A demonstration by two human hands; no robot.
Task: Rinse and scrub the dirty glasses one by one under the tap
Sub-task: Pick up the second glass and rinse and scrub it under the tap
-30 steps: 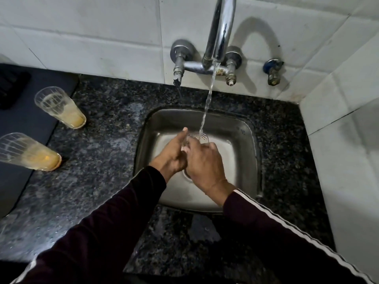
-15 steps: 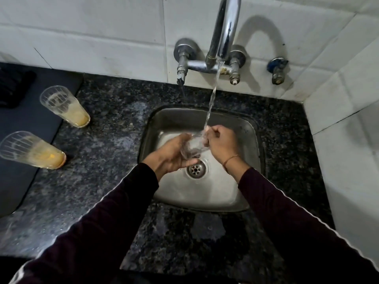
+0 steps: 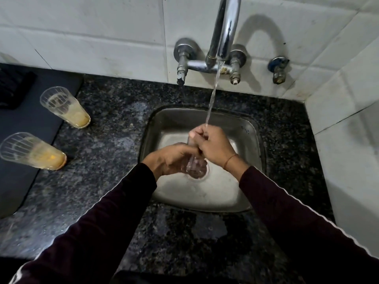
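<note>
The clear glass (image 3: 194, 162) is held over the drain of the steel sink (image 3: 254, 140), at the centre of the view, tilted with its base toward the viewer. It looks largely free of residue, though blur hides the detail.

Step in hand: rinse and scrub of the first glass. The water stream (image 3: 213, 93) from the tap (image 3: 225, 29) at 12 o'clock lands on the right hand at the upper end of the glass.

Left hand (image 3: 170, 158): fingers curled round the lower body of the glass, gripping it from 9 o'clock, forearm entering from 7 o'clock.

Right hand (image 3: 213, 144): fingers bunched and curled at the mouth of the glass; whether they reach inside cannot be told. Forearm enters from 5 o'clock.

Next move, as judged: finish rubbing rim and interior, drain the glass, set it aside, then reach to 9 o'clock for another. Wet glass calls for a firm grip.

Two dirty glasses remain on the counter (image 3: 114, 140): the far glass (image 3: 65, 107) at 10 o'clock and the near glass (image 3: 32, 151) at 9 o'clock, both holding yellow-orange residue, standing beside a dark mat (image 3: 24, 124).
</note>
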